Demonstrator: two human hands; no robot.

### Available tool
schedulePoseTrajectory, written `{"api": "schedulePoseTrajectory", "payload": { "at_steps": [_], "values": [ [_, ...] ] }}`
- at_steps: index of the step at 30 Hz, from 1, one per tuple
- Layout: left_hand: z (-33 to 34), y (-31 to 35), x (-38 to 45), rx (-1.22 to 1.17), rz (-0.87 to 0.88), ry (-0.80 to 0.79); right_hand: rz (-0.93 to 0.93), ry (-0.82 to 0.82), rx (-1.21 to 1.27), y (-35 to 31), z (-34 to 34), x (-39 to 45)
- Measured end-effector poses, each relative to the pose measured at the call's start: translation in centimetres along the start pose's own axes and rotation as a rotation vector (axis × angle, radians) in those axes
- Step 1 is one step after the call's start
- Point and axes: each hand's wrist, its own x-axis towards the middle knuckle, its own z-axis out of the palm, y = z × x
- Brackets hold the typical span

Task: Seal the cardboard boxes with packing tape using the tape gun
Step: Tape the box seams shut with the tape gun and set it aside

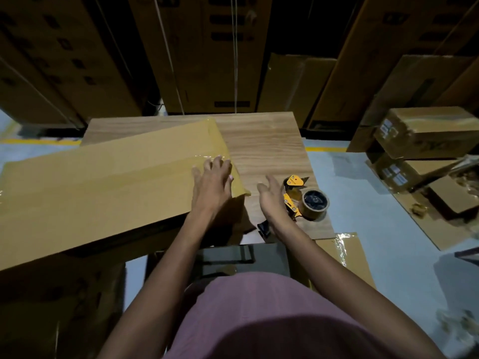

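A long flat cardboard box (103,187) lies across the wooden table (264,146), its right end and middle seam covered with glossy tape. My left hand (211,180) presses flat on the taped right end, fingers spread. My right hand (270,196) hovers open over the table just left of the orange tape gun (294,193), which lies on its side with a brown tape roll (315,203). The gun's black handle (264,228) shows under my right wrist.
Tall cartons stand in a row behind the table. Taped boxes (425,133) are stacked on the floor at the right, with flat cardboard (440,224) beside them. More cardboard (344,252) lies at the table's near right corner. A dark box sits below the long box at the left.
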Motion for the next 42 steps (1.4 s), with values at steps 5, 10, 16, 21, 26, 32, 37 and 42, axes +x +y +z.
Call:
{"api": "schedulePoseTrajectory", "payload": {
  "at_steps": [5, 10, 16, 21, 26, 32, 37, 42],
  "values": [
    [-1.0, -1.4, 1.0, 0.09, 0.128, -0.25, -0.121, -0.29, -0.15, 0.1, 2.2, -0.4],
    [-2.2, -1.7, 2.9, 0.121, 0.174, -0.34, 0.032, -0.307, -0.043, -0.3, 2.9, 1.8],
    [-3.6, -3.1, 5.9, 0.166, 0.103, -0.46, 0.048, -0.357, 0.033, -3.1, 4.8, 3.8],
    [-3.0, -4.6, 7.4, 0.113, 0.137, -0.552, 0.037, -0.406, 0.128, -2.3, 4.5, 2.7],
    [-2.7, -5.2, 7.3, 0.153, 0.226, -0.516, 0.031, -0.341, 0.143, -1.1, 3.1, -0.4],
    [-2.3, -7.4, 8.8, 0.064, 0.355, -0.441, 0.051, -0.382, 0.043, -2.3, 2.8, 1.3],
    [-2.2, -6.9, 8.1, 0.023, 0.307, -0.466, 0.024, -0.481, -0.119, -7.0, 5.3, 6.8],
    [-2.5, -7.6, 7.9, 0.015, 0.039, -0.479, -0.041, -0.468, -0.052, -8.3, 7.9, 8.6]
  ]
}}
